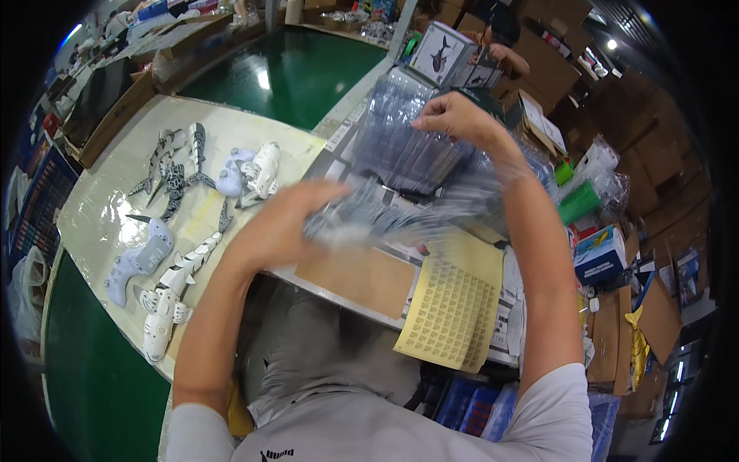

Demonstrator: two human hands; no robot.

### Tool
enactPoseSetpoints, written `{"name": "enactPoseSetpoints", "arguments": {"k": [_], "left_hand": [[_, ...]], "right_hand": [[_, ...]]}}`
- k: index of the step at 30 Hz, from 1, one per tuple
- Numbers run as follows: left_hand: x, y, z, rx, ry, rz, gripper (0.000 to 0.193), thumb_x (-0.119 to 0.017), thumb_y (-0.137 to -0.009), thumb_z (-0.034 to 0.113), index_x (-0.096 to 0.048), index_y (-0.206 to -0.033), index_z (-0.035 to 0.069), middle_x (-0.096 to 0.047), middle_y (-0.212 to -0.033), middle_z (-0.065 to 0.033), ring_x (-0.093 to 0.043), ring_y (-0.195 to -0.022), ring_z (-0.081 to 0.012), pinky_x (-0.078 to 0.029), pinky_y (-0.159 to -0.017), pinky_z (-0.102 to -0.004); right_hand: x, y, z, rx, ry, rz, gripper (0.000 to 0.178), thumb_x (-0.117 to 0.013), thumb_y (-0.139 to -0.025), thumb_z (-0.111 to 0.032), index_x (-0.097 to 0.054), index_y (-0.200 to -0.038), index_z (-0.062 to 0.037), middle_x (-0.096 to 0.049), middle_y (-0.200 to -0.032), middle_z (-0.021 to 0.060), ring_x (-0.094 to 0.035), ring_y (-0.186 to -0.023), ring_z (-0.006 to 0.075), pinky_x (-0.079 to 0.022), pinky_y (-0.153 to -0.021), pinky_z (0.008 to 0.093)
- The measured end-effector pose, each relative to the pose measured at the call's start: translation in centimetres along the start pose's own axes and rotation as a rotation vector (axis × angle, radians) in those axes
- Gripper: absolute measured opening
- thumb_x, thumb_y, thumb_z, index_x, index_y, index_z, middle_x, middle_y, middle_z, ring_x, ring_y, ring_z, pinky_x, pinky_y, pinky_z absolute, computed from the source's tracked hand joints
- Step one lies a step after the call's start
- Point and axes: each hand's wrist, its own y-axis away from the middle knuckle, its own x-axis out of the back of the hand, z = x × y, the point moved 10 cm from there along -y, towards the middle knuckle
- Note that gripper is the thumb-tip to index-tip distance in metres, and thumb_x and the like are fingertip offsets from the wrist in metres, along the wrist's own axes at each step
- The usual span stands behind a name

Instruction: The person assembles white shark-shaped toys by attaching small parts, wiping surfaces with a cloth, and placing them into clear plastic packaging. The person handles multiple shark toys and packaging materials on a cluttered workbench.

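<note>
My left hand point(289, 219) is smeared by motion in front of my chest, closed around a piece of clear plastic packaging point(362, 219) that streaks to the right. What lies inside the plastic is too blurred to name. My right hand point(458, 119) is over a stack of clear plastic trays point(400, 138), thumb and fingers pinched together; whatever they grip there cannot be made out. Below the blurred plastic, a yellow sheet of small printed labels point(454, 308) hangs over the table's near edge beside a brown cardboard piece point(358, 281).
To the left, a pale table point(100, 223) carries a white jointed toy shark point(159, 323), a patterned toy shark point(175, 185) and a lavender game-style controller point(138, 262). Printed boxes point(440, 58) stand beyond the trays, near another person point(500, 50). Green rolls point(577, 202) and cartons crowd the right.
</note>
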Motion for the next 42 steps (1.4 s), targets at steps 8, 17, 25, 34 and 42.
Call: {"name": "enactPoseSetpoints", "arguments": {"k": [8, 17, 25, 34, 42], "left_hand": [[-2.5, -12.1, -1.5, -0.173, -0.246, -0.089, 0.085, -0.086, -0.063, -0.008, -0.063, -0.143, 0.011, -0.048, -0.165, -0.0059, -0.048, -0.146, -0.0345, -0.042, -0.123, -0.0461], [-3.9, -12.5, -1.4, -0.258, -0.356, -0.110, 0.069, -0.086, -0.063, -0.002, -0.070, -0.130, 0.009, -0.056, -0.159, -0.0062, -0.057, -0.133, -0.0352, -0.047, -0.113, -0.0448], [-3.7, -12.1, -3.0, -0.221, -0.257, -0.091, 0.079, -0.085, -0.065, 0.000, -0.064, -0.140, 0.012, -0.057, -0.158, -0.0055, -0.056, -0.138, -0.0348, -0.045, -0.118, -0.0444], [-4.2, 6.8, 2.8, 0.268, 0.609, -0.363, 0.114, -0.105, -0.056, 0.025, -0.052, -0.152, -0.006, -0.070, -0.132, -0.0162, -0.068, -0.121, -0.0239, -0.050, -0.106, -0.0337], [-11.6, 12.6, 0.4, 0.622, 1.271, -0.118, 0.118, -0.095, -0.076, 0.031, -0.027, -0.170, 0.008, -0.060, -0.147, -0.0113, -0.066, -0.123, -0.0204, -0.057, -0.099, -0.0346]], "right_hand": [[-0.3, 0.3, 0.0, 0.218, 0.084, 0.030, 0.039, -0.086, -0.090, -0.043, -0.079, -0.086, -0.0043, -0.064, -0.072, 0.0003, -0.055, -0.069, 0.0110, -0.044, -0.062, 0.0311], [-0.6, 1.7, -2.8, 0.409, 0.419, 0.149, 0.026, -0.079, -0.092, -0.029, -0.078, -0.093, -0.0032, -0.070, -0.081, 0.0124, -0.064, -0.074, 0.0268, -0.052, -0.071, 0.0402], [6.2, 7.0, -4.2, 0.312, 0.067, 0.697, 0.020, -0.068, -0.102, -0.022, -0.076, -0.102, -0.0031, -0.072, -0.089, 0.0124, -0.069, -0.082, 0.0213, -0.054, -0.074, 0.0381], [-6.6, 11.8, 0.5, -0.181, -0.769, 0.078, 0.023, -0.070, -0.106, -0.033, -0.073, -0.097, -0.0116, -0.053, -0.065, -0.0084, -0.043, -0.051, 0.0021, -0.032, -0.045, 0.0221], [-10.4, 15.6, -0.9, 0.053, -0.318, 0.255, 0.031, -0.074, -0.100, -0.029, -0.079, -0.114, -0.0013, -0.075, -0.089, 0.0075, -0.064, -0.078, 0.0102, -0.050, -0.069, 0.0272]]}}
